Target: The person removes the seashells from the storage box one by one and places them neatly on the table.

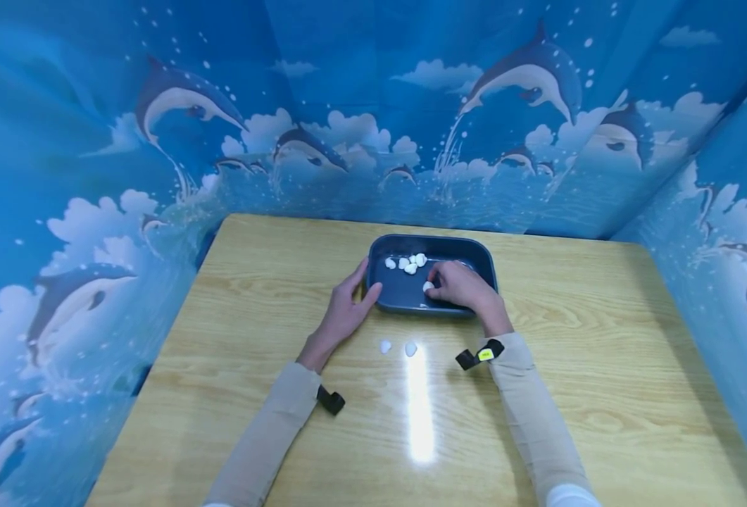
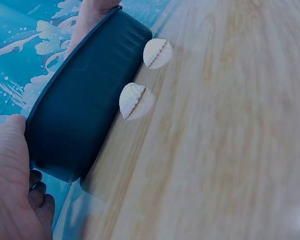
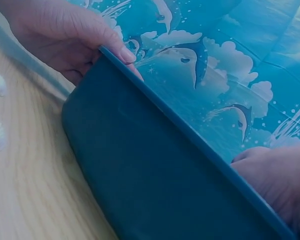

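Shell [image 1: 427, 287] pinched by right hand [image 1: 462, 284] within tray [image 1: 400, 289]; left hand [image 1: 343, 311] spread against tray; 2 shells [image 1: 410, 348] outside.

head: high over worktop [image 1: 601, 394], faces forward and down, farthest off, whole tray [image 1: 401, 290] and dolphin backdrop [image 1: 348, 179] framed | left wrist: low, close, tilted, faces the tray's outer side | right wrist: also low and tilted, even nearer, tray running out of frame | shared by both wrists: tray's outer side, two white shells [image 2: 131, 99], backdrop
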A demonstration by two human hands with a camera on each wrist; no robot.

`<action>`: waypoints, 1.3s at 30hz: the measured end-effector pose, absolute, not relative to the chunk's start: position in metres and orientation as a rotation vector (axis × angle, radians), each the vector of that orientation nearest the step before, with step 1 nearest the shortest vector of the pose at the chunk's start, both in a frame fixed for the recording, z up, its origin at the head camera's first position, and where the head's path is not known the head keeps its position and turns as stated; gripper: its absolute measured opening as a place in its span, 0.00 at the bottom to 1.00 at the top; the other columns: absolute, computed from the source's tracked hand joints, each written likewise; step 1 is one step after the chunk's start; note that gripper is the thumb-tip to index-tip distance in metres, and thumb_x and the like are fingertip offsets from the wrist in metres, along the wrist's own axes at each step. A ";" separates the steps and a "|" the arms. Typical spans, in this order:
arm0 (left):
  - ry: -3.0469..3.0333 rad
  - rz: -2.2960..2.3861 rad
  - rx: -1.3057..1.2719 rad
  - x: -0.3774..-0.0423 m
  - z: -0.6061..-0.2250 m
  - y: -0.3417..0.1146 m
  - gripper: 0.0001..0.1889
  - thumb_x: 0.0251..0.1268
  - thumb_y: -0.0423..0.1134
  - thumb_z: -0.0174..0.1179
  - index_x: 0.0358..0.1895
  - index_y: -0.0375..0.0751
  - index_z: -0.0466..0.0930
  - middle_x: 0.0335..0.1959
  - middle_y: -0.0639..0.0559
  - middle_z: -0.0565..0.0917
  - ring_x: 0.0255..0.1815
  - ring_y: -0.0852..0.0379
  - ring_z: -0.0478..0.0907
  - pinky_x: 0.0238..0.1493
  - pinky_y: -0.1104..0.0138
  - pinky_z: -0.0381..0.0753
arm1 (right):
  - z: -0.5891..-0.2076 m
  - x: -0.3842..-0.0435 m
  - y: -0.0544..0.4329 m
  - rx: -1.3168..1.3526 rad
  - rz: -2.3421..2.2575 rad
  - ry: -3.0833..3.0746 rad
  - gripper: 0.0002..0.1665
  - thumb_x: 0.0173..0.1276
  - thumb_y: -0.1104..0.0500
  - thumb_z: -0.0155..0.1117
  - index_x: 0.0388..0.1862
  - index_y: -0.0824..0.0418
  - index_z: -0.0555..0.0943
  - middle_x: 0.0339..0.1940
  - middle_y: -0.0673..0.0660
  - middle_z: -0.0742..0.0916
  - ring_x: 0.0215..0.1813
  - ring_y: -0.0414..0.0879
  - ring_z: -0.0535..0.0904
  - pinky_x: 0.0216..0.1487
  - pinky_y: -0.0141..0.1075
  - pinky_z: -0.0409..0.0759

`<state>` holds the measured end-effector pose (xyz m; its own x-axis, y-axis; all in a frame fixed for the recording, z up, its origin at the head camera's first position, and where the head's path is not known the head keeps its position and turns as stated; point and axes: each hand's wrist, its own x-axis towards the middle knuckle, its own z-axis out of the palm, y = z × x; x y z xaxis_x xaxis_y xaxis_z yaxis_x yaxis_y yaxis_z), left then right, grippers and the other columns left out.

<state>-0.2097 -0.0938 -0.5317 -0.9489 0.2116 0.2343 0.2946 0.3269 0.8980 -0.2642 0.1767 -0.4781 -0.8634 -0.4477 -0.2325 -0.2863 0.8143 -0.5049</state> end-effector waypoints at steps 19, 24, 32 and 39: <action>-2.506 -1.723 -0.466 -0.209 -0.531 -0.094 0.38 0.81 0.56 0.55 0.83 0.40 0.54 0.84 0.41 0.59 0.83 0.56 0.55 0.83 0.59 0.58 | -0.438 -0.234 0.184 -0.629 -0.757 2.725 0.15 0.73 0.52 0.71 0.50 0.62 0.86 0.17 0.50 0.74 0.20 0.45 0.67 0.23 0.38 0.65; -2.499 -1.714 -0.471 -0.210 -0.530 -0.093 0.36 0.82 0.49 0.56 0.83 0.40 0.54 0.83 0.40 0.59 0.83 0.54 0.56 0.83 0.57 0.58 | -0.424 -0.215 0.184 -0.700 -0.784 2.728 0.15 0.73 0.52 0.71 0.50 0.61 0.86 0.17 0.49 0.73 0.19 0.44 0.66 0.23 0.37 0.64; -2.461 -1.698 -0.520 -0.211 -0.532 -0.094 0.36 0.82 0.50 0.56 0.83 0.37 0.55 0.82 0.38 0.60 0.83 0.52 0.57 0.82 0.58 0.59 | -0.416 -0.178 0.180 -0.783 -0.752 2.727 0.14 0.72 0.53 0.73 0.50 0.60 0.85 0.16 0.46 0.71 0.18 0.39 0.64 0.20 0.31 0.60; -2.469 -1.699 -0.522 -0.212 -0.532 -0.095 0.37 0.82 0.51 0.56 0.82 0.36 0.55 0.83 0.37 0.59 0.83 0.52 0.56 0.82 0.59 0.59 | -0.434 -0.149 0.177 -0.883 -0.700 2.680 0.15 0.71 0.54 0.74 0.50 0.61 0.85 0.17 0.42 0.71 0.19 0.34 0.64 0.20 0.29 0.62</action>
